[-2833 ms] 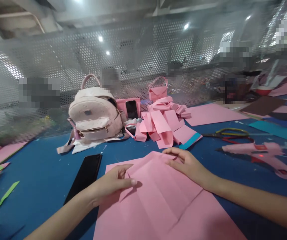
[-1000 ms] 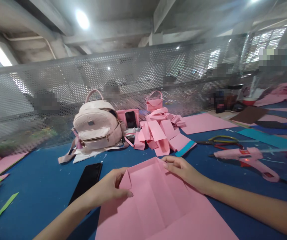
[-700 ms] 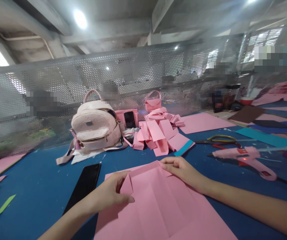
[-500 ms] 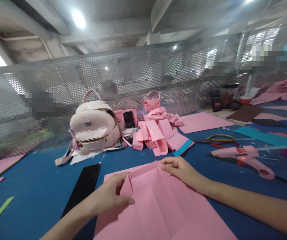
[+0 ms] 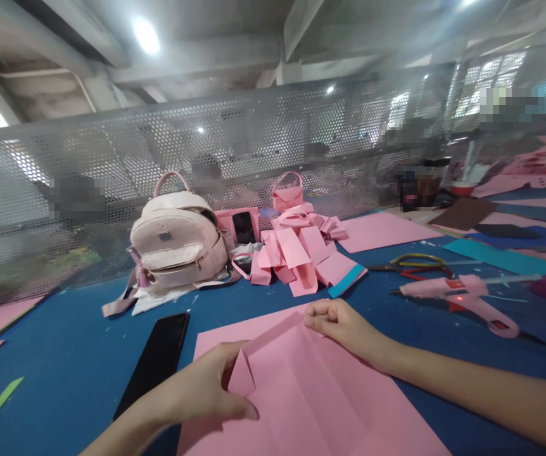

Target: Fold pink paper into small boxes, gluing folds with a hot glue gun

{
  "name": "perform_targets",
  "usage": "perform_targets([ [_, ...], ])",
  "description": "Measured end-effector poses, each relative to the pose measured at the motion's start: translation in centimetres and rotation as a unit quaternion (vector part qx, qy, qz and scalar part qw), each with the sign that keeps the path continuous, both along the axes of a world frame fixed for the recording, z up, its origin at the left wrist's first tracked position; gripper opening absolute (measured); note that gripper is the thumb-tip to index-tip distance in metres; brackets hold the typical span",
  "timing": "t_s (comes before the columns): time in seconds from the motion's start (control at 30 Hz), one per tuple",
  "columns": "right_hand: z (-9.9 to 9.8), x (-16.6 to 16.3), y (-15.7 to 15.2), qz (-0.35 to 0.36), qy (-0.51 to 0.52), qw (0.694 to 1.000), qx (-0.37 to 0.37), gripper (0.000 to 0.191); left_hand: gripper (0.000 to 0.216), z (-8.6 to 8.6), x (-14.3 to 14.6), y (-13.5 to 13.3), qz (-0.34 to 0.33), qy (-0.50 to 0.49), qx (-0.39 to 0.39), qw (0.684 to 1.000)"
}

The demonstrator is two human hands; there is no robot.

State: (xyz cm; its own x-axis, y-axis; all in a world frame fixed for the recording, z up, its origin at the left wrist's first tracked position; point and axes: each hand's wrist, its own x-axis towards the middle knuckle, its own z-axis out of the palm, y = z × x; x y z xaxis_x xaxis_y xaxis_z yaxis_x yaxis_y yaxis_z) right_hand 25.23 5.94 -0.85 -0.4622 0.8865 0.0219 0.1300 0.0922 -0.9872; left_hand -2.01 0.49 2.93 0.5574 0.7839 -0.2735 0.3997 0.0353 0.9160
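One blue table holds a big pink sheet, with folded pink paper on top. The left hand touches its left side, thumb spread wide; the right hand pinches its top edge, fingers curled.

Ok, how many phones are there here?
2. One phone lies on the table by the left arm; the propped-up phone stands just right of the backpack. More may be hidden in the clutter.

Slim, bare forearms taper to the left hand and right hand, both bare with slender fingers
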Motion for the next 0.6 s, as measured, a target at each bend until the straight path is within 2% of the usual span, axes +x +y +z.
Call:
perform_targets([
  [0.1, 0.3, -0.2, -0.4, 0.016, -0.018, 1.0, -0.003, 0.037, 0.078, 0.7, -0.3, 0.0, -0.074, -0.016, -0.037, 0.996],
  [0.17, 0.6, -0.3, -0.9, 0.035, -0.039, 0.999, 0.0, 0.036, 0.07, 0.8, -0.2, 0.1, -0.116, -0.07, -0.073, 0.988],
  [0.2, 0.7, -0.4, -1.2, 0.046, -0.052, 0.998, 0.008, 0.035, 0.062, 0.7, 0.0, 0.2, -0.114, -0.09, -0.08, 0.986],
  [0.27, 0.9, -0.6, -1.7, 0.073, -0.079, 0.994, 0.029, 0.029, 0.049, 0.1, 0.6, 0.2, -0.06, -0.098, -0.062, 0.991],
  [0.37, 0.9, -1.3, -2.4, 0.121, -0.104, 0.986, 0.057, 0.022, 0.041, -1.3, 1.8, -0.2, 0.038, -0.082, -0.051, 0.995],
  [0.47, 0.9, -2.6, -2.6, 0.169, -0.122, 0.975, 0.084, 0.019, 0.039, -2.6, 2.8, -0.9, 0.081, -0.079, -0.01, 0.994],
  [0.6, 1.0, -4.5, -2.3, 0.19, -0.142, 0.965, 0.109, 0.012, 0.034, -3.8, 2.6, -1.5, 0.131, -0.035, 0.038, 0.99],
])
